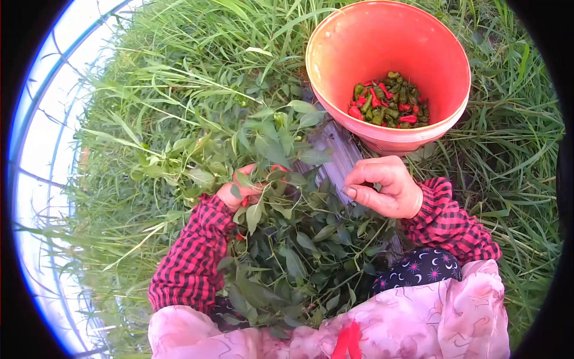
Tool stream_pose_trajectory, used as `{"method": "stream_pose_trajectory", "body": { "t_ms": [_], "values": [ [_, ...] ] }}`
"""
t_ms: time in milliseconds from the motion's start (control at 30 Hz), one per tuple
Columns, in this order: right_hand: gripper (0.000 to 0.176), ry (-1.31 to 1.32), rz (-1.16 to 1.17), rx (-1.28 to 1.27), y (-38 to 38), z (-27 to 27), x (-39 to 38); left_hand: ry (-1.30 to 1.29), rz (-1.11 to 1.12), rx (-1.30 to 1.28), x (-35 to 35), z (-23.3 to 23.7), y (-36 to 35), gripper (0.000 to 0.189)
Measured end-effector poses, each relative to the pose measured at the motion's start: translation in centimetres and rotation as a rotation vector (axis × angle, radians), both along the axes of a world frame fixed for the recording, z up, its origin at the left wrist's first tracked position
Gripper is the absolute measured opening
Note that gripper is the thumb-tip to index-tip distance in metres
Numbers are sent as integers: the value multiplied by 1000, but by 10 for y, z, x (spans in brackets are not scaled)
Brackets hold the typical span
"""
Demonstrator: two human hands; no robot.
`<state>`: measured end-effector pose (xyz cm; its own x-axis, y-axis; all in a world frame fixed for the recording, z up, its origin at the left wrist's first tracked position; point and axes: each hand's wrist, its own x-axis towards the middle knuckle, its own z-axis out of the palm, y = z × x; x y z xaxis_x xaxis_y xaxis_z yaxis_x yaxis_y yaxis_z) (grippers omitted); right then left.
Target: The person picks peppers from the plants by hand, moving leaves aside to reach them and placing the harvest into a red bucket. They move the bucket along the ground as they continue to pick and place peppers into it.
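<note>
Both at pepper plant [293,239]: left hand [239,191] gripping it, right hand [382,188] curled beside.

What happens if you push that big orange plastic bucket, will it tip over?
It could probably tip fairly easily: the orange plastic bucket rests on uneven long grass. It is likely light, since only a shallow layer of small red and green peppers covers its bottom. They might spill.

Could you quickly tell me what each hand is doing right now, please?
Left hand: closed on leaves.
Right hand: curled shut, contents cannot be told.
</note>
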<state>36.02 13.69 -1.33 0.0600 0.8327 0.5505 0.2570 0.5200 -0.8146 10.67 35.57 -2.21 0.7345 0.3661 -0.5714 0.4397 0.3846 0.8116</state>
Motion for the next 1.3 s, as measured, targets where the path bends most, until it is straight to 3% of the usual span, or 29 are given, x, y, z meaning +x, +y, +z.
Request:
{"method": "stream_pose_trajectory", "body": {
  "t_ms": [67,133,267,333,367,467,533,567,600,633,667,700,733,767,800,867,900,933,1000,1033,1067,1133,1167,1200,1300],
  "values": [
    [5,50,22,-132,7,-22,-8,-134,42,-2,-19,-11,3,52],
    [9,336,121,-514,12,-45,-12,-272,85,0,-35,-15,10,54],
    [12,374,166,-599,30,-55,-18,-151,139,-38,-63,-15,19,60],
    [13,398,187,-597,49,-49,-21,-164,158,-82,-60,-2,14,61],
    [14,410,180,-581,61,-45,-25,-273,147,4,-81,-38,32,55],
    [16,437,213,-610,96,-32,-41,-305,67,-102,-55,-20,18,53],
    [29,276,263,-367,120,-34,-60,-292,85,-65,-42,-9,6,51],
    [40,367,416,-491,125,-32,-66,-203,75,-5,-42,-14,9,52],
    [33,369,393,-374,127,-35,-76,-113,68,55,-43,-18,10,53],
    [31,404,345,-385,132,-41,-81,-332,68,-40,-29,-8,-6,50],
    [29,438,297,-397,135,-47,-84,-338,72,-45,-32,-11,-5,50],
    [29,431,297,-402,135,-50,-81,-183,113,-110,-36,-16,0,53],
    [28,996,565,-599,134,-52,-75,-27,152,-172,-41,-21,4,57],
    [27,1571,828,-776,135,-54,-71,-154,19,-117,-46,-27,7,56],
    [27,1570,825,-776,135,-56,-71,-156,17,-118,-46,-27,5,56],
    [24,1464,474,-879,135,-61,-74,-183,-3,24,-44,-27,0,56],
    [24,911,491,-566,133,-62,-74,-198,22,18,-42,-31,-2,56],
    [23,452,321,-228,128,-47,-76,-198,17,15,-41,-33,-1,56],
    [24,28,294,-314,113,-13,-60,-245,-56,-230,-41,-36,7,58],
    [15,488,472,-582,117,-17,-62,-297,-80,-83,-49,-39,6,54],
    [15,488,470,-581,109,-15,-60,-296,-60,-77,-53,-42,8,53],
    [14,330,189,-464,88,-5,-57,-297,8,-207,-55,-43,12,50],
    [19,613,502,-734,95,0,-53,-303,35,-277,-56,-44,14,48],
    [14,596,360,-857,89,12,-37,-315,56,-341,-59,-45,17,47],
    [6,765,510,-766,89,7,0,-343,96,-496,-62,-50,23,43]
  ]
}}
